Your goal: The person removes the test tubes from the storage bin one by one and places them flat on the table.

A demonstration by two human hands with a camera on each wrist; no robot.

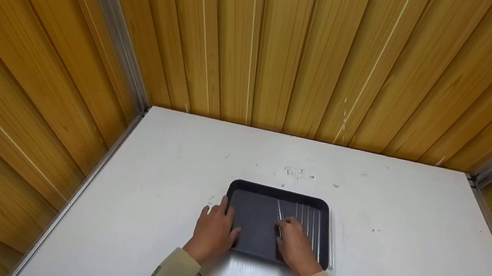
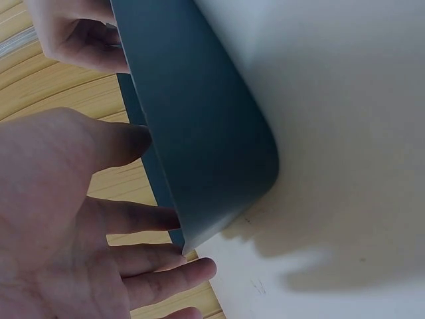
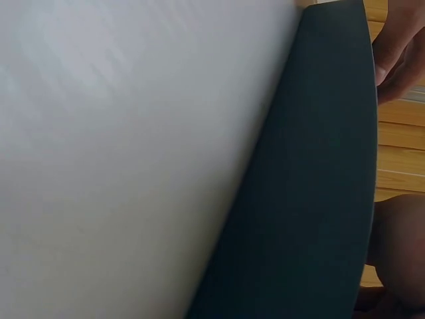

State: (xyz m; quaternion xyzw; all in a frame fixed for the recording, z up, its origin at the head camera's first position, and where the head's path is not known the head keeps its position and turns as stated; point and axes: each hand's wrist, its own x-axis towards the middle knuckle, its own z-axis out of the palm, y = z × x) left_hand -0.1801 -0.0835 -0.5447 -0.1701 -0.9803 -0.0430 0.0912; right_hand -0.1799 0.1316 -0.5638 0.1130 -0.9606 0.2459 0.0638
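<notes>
A dark shallow tray (image 1: 254,220) sits on the white table in the head view. At its left rim, my left hand (image 1: 213,229) rests with fingers loosely extended and thumb over the near left corner; the left wrist view shows those fingers (image 2: 143,218) along the rim. Over the tray's inside, my right hand (image 1: 296,246) has curled fingers and pinches a thin clear rod (image 1: 280,210), whose lower part is hidden by the hand. Several similar clear rods (image 1: 311,220) lie side by side at the tray's right. In the right wrist view the tray wall (image 3: 299,179) covers much of that hand.
More clear strips (image 1: 333,239) lie on the table (image 1: 175,171) just outside the tray's right wall. Wood-patterned panels (image 1: 281,52) rise behind and on both sides, with metal posts (image 1: 118,26) at the corners. Small dark marks dot the tabletop.
</notes>
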